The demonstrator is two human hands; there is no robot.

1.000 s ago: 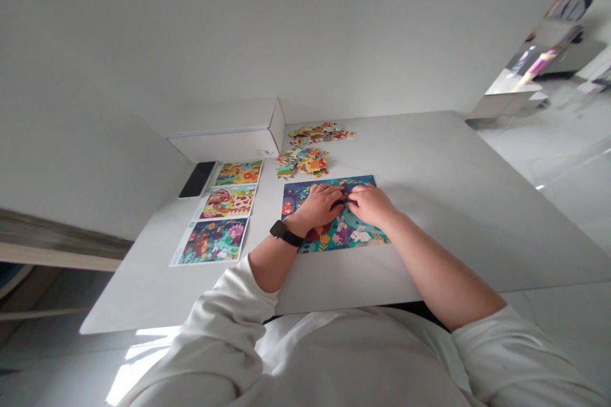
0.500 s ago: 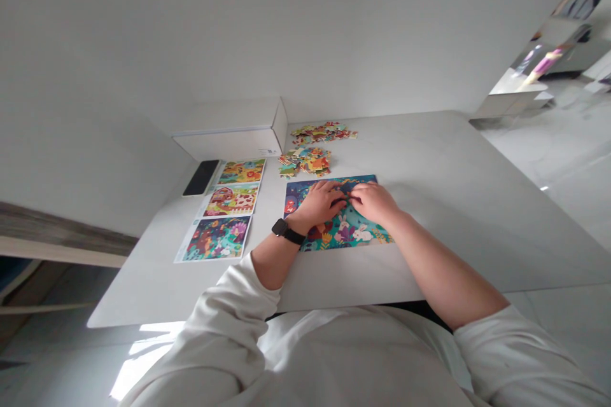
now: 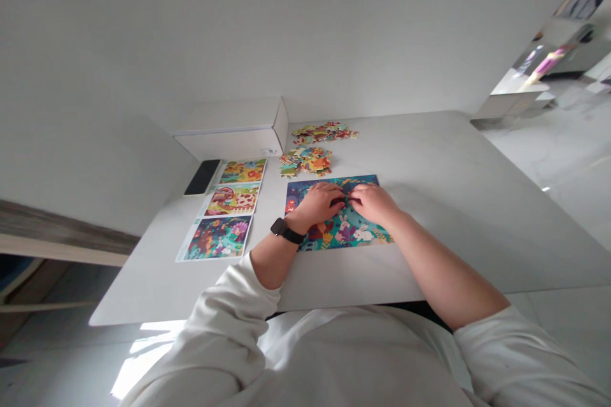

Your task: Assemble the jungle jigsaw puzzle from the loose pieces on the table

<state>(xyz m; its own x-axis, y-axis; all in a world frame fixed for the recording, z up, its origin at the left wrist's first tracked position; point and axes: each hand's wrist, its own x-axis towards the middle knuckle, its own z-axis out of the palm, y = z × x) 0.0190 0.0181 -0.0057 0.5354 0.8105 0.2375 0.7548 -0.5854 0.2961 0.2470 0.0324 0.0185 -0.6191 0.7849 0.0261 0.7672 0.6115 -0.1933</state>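
Along the left of the tabletop (image 3: 143,286), a black smartphone (image 3: 203,177) lying flat, just below the end of a white cardboard box (image 3: 229,133) set against the wall. Next to these, a printed sheet (image 3: 224,210) of three colourful scenes, its long axis running from far to near and slanting slightly, its lower end toward the person. Its place close beside the work suggests a picture for easy reference.

Further right, two loose heaps of puzzle pieces (image 3: 305,161), the nearer heap just above the far edge of the jigsaw puzzle (image 3: 298,197), within short reach of both hands. The puzzle itself lying flat in front of the person, at the middle of the tabletop, its long axis running left to right, roughly parallel to the near edge, with white rabbits along the near side.

On its left half, the left hand (image 3: 317,203), under a black smartwatch (image 3: 286,230), fingers curled and resting on the puzzle. Just beside it, the right hand (image 3: 375,203), fingers bent down, fingertips almost meeting those of the left at the puzzle's centre, as if for close, two-handed work. Whether either hand has hold of a piece: impossible to tell, the fingers hiding that spot.
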